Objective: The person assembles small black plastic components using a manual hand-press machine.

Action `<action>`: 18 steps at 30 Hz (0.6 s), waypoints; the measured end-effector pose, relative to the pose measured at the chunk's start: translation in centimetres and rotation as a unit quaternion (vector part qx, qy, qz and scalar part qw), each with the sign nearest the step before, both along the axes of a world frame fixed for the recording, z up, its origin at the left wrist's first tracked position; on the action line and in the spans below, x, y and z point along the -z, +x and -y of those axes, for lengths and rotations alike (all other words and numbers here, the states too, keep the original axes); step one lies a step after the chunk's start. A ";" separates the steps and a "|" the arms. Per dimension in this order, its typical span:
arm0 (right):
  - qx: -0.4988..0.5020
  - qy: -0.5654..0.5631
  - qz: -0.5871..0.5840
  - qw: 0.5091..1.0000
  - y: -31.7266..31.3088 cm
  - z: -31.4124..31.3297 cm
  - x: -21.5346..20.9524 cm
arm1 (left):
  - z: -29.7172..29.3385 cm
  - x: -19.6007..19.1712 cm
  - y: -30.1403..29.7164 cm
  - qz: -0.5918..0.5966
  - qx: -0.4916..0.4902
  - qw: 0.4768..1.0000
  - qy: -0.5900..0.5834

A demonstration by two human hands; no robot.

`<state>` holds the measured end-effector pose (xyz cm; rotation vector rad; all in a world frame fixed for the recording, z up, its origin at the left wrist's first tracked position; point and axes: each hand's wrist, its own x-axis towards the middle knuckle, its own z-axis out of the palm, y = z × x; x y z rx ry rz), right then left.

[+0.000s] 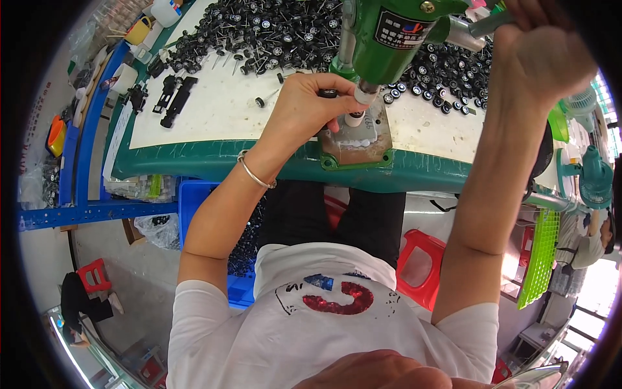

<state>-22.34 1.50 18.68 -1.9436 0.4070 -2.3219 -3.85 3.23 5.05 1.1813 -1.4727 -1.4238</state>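
A green hand press (389, 39) stands at the front edge of the work table (214, 159), its ram over a small white cylinder (354, 118) on the metal base plate (372, 139). My left hand (308, 104) rests by the base and pinches a small black toy wheel (328, 93) right next to the ram. A silver bangle is on that wrist. My right hand (541, 52) is raised and closed around the press's metal lever handle (483, 26). A large heap of black toy wheels on thin axles (272, 29) covers the far side of the table.
Black toy chassis parts (175, 97) lie at the table's left. A blue crate (194, 201) sits under the table, a red stool (424, 266) by my legs, another red stool (94, 275) on the floor. A green basket (541, 256) and a person (586, 243) are at right.
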 end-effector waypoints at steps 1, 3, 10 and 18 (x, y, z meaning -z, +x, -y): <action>0.010 -0.039 -0.026 0.999 -0.6 -0.2 0.1 | -0.1 -0.3 -0.2 0.004 -0.005 1.000 0.015; -0.231 0.041 -0.044 0.971 -3.3 0.8 -0.5 | -0.4 -0.5 -0.3 0.005 -0.007 1.000 0.010; -0.002 0.038 0.155 0.987 1.5 -1.3 0.0 | -0.3 0.2 -0.1 -0.073 0.004 0.997 0.009; -0.090 0.162 0.138 0.973 0.7 0.4 -2.0 | -0.9 1.0 -0.4 -0.147 0.015 0.989 -0.017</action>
